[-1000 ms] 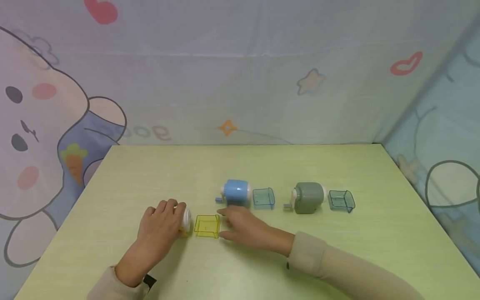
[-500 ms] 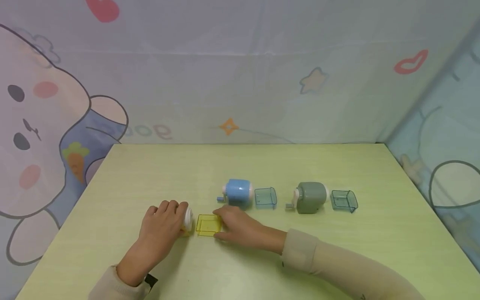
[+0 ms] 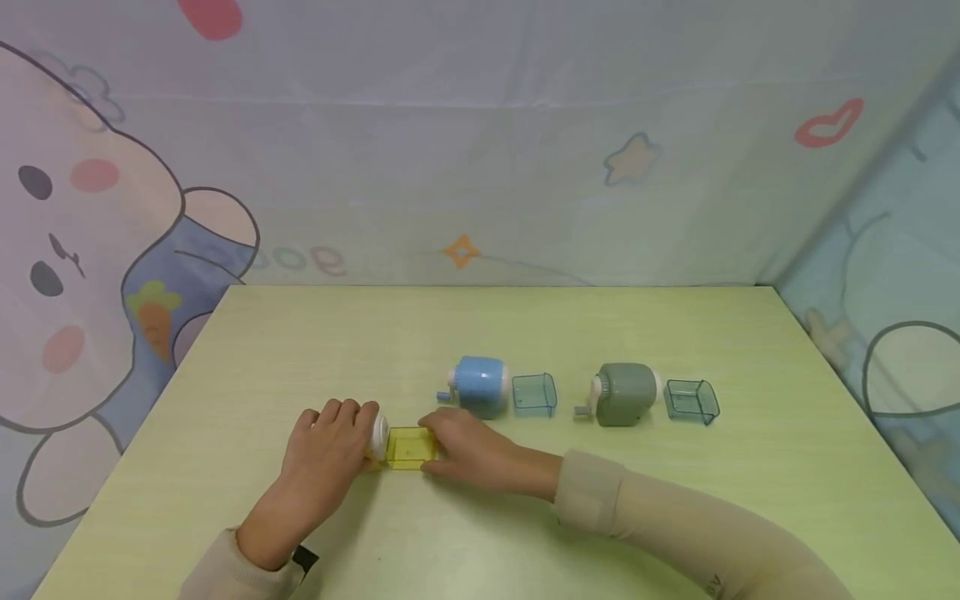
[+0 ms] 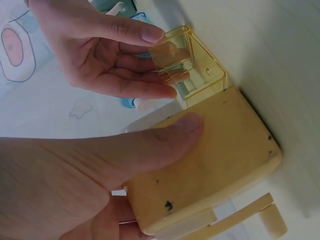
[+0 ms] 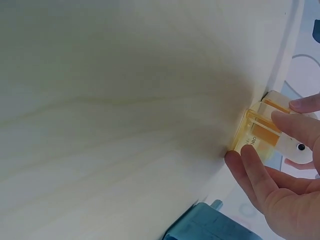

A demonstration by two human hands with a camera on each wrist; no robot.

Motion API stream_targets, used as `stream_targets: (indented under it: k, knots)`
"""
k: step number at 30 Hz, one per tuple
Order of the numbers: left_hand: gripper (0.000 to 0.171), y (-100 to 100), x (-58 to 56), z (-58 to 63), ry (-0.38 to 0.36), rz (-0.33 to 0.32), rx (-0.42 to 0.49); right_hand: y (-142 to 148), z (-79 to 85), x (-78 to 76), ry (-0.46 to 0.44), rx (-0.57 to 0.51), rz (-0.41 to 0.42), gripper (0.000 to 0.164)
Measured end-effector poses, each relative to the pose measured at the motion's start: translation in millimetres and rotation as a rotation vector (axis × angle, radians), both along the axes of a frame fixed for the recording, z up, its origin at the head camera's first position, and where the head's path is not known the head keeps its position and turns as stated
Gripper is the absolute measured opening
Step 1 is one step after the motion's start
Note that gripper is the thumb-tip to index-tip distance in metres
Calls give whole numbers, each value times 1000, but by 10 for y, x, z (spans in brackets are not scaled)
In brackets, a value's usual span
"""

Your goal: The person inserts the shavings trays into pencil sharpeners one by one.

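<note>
A pale green table (image 3: 525, 333) stands against a wall cloth (image 3: 480, 125) printed with a cartoon rabbit, hearts and stars. Near the table's front, the left hand (image 3: 330, 450) is curled round a yellow pencil sharpener (image 4: 220, 150), thumb laid across its flat side, and the right hand (image 3: 465, 446) pinches a clear yellow shavings drawer (image 3: 408, 446) between thumb and fingers, the drawer's end touching the sharpener's white-faced end. The head view hides most of the sharpener under the left hand; the left wrist view shows its yellow body with a few dark specks, its crank handle at the lower edge, and the drawer meeting the sharpener's opening, though how far in it sits cannot be told. The right wrist view shows the drawer resting on the table with the right fingertips (image 5: 250, 155) on its near and far walls. Just behind and to the right of the yellow sharpener stands a blue sharpener (image 3: 477, 386) with a clear blue drawer (image 3: 534, 394) just beside it; farther right, a grey-green sharpener (image 3: 625, 393) stands with its own clear drawer (image 3: 692, 399) close by.
</note>
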State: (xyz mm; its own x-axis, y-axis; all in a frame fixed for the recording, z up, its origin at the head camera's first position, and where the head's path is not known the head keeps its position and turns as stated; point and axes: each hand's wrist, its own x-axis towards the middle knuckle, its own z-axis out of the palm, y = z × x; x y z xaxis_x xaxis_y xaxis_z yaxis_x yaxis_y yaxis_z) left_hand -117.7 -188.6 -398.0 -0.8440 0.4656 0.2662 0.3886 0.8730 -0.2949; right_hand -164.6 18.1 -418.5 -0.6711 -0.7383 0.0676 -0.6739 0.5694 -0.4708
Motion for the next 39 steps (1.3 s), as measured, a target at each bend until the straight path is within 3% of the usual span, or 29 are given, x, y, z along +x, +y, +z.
stream_targets:
  k: [18,39]
  knots:
    - [62,15,2,-1,35,-22,-3,-98,5,-28,23,13,21,48]
    - [60,10,11,5,51,-34,0,-284,72,-67,-10,15,49,42]
